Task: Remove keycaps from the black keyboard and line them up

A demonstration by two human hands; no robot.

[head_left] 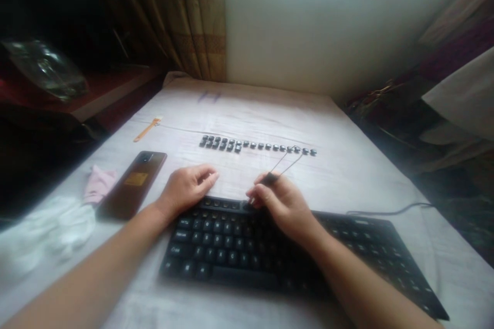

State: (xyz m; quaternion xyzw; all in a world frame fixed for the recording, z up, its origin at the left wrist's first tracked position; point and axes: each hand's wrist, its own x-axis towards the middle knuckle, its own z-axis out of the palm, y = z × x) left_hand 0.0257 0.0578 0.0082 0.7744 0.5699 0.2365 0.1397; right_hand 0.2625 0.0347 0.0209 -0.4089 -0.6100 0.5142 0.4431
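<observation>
A black keyboard (pixel 247 272) lies in front of me. My right hand (pixel 283 203) is closed round a wire keycap puller (pixel 269 179). The puller's two thin wires point away from me, over the line of loose keycaps. The fingertips of this hand are at the keyboard's top row, and whether they also pinch a key cannot be made out. My left hand (pixel 189 185) rests on its side by the upper left corner of the keyboard, fingers curled and thumb near the forefinger. Nothing shows in it. Several loose black keycaps (pixel 268 146) stand in rows beyond both hands.
A dark red phone (pixel 133 185) lies left of my left hand, with a pink cloth (pixel 99 184) and a white cloth (pixel 57 226) beside it. Farther off is an orange strip (pixel 146 130). The cable (pixel 389 212) runs right. A wall and curtain (pixel 193 15) bound the far side.
</observation>
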